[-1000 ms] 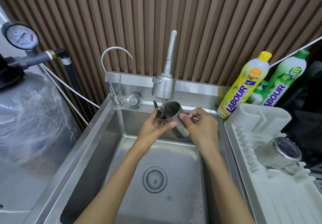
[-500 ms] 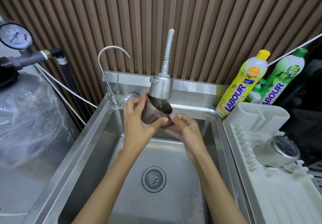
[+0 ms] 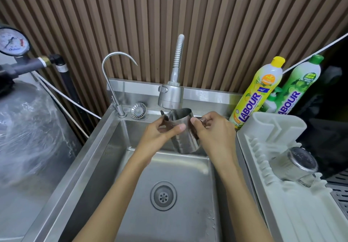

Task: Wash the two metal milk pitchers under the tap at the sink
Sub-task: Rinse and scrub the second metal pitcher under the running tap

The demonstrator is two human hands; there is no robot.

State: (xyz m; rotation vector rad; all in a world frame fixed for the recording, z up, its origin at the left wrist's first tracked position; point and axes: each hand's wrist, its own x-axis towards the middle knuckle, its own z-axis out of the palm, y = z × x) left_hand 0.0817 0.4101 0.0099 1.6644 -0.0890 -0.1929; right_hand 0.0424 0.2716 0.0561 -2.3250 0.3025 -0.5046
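A metal milk pitcher [image 3: 185,138] is held upright over the sink [image 3: 105,147], its mouth right under the spray tap head [image 3: 171,96]. My left hand [image 3: 160,134] grips its left side near the spout, thumb across the front. My right hand [image 3: 212,130] holds the handle side, fingers curled round the handle. A second metal pitcher [image 3: 293,163] lies on its side in the white drying rack [image 3: 282,194] at the right, its base facing me.
A thin gooseneck tap [image 3: 114,83] and a loose strainer [image 3: 138,110] sit at the sink's back left. Two dish soap bottles [image 3: 258,91] stand at the back right. A wrapped tank [image 3: 28,128] with a pressure gauge [image 3: 12,42] fills the left. The drain [image 3: 163,195] is below.
The pitcher went from tilted with its mouth towards me, held mainly by my left hand, back to upright under the tap. My right hand moved from below it to the handle.
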